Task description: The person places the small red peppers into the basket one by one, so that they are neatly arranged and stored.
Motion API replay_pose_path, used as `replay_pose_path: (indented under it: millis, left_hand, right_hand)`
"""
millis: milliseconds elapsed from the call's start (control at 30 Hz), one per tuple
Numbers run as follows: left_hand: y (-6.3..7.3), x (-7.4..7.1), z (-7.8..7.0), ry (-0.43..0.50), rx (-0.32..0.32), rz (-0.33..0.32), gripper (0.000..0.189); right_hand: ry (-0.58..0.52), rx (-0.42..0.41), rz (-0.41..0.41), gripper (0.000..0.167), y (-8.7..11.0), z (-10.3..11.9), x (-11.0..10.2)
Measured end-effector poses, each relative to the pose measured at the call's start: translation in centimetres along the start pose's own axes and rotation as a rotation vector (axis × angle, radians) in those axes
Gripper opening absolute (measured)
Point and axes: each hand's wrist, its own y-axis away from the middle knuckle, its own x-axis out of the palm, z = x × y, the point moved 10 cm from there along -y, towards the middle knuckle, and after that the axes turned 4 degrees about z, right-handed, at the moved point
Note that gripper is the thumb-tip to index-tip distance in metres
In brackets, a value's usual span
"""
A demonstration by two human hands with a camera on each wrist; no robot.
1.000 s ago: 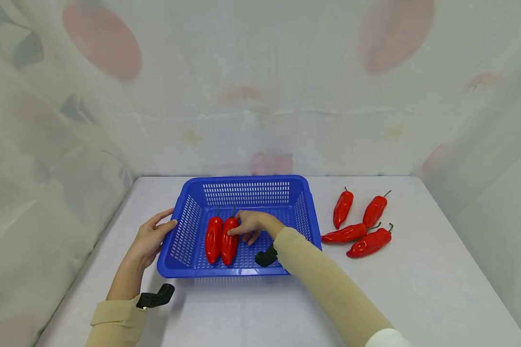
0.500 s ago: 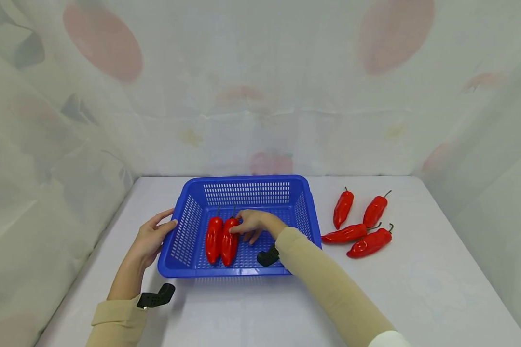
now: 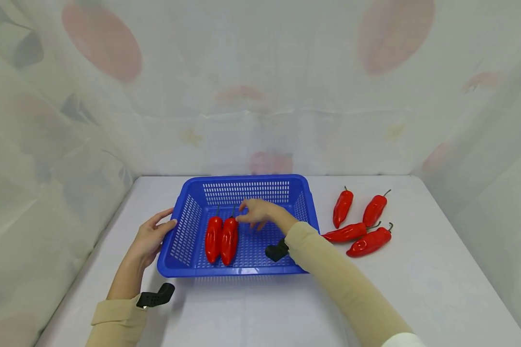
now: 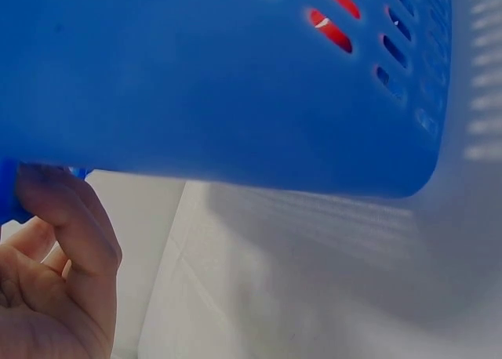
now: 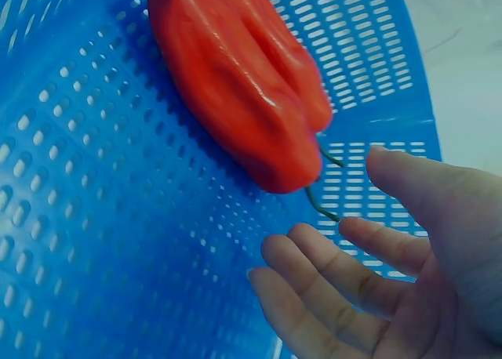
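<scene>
Pale tabletop [image 3: 417, 299], printed cloth [image 3: 338, 96] behind the basket [image 3: 199, 273].

Head view: main change over the last half second is the right hand [image 3: 260, 212]. It's come up off the right pepper [image 3: 229, 241] and shifted toward the basket's far wall. My read: that pepper is let go and settled. It lies beside the left pepper [image 3: 213, 239] in the basket's left half, both stems toward the far wall. Four loose peppers [image 3: 343, 208] are outside, right of the basket, same spots as before. Left hand [image 3: 154, 236] also unmoved at the basket's left side, thumb over the rim. Right forearm crosses the basket's right front corner, hand over the basket's middle, fingers pointing to its left.

Left wrist view: left grip clamped on the basket edge, fingers bent up under it. Bits of red show through the basket's wall slots.

Right wrist view: right grip apart, thumb spread from the fingers, nothing held. Pepper bodies lie clear of it inside the basket. One fingertip lines up with a green stem [image 5: 321, 204]; can't tell if they touch.
</scene>
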Motion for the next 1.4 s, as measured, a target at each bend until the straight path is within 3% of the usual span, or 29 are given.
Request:
replay_pose_path:
  millis: [367,633,900,1167,1400]
  left_hand:
    - [-0.1,-0.1,0.1,0.002,0.005,0.001,0.062]
    - [0.2,0.1,-0.3,0.004,-0.004,0.001,0.061]
    - [0.2,0.1,-0.3,0.002,0.0,0.005,0.061]
    - [0.0,0.0,0.0,0.01,0.012,0.008,0.063]
    - [0.0,0.0,0.0,0.023,0.008,0.012,0.063]
  right_hand:
    - [0.167,-0.087,-0.064,0.045,1.8,2.0,-1.7]
    - [0.326,-0.23,-0.209,0.038,3.5,3.5,-3.7]
    - [0.28,-0.299,-0.264,0.035,5.1,3.6,-5.1]
    - [0.236,-0.293,-0.325,0.034,6.8,2.7,-6.5]
    - [0.212,-0.35,-0.404,0.035,8.9,2.4,-7.8]
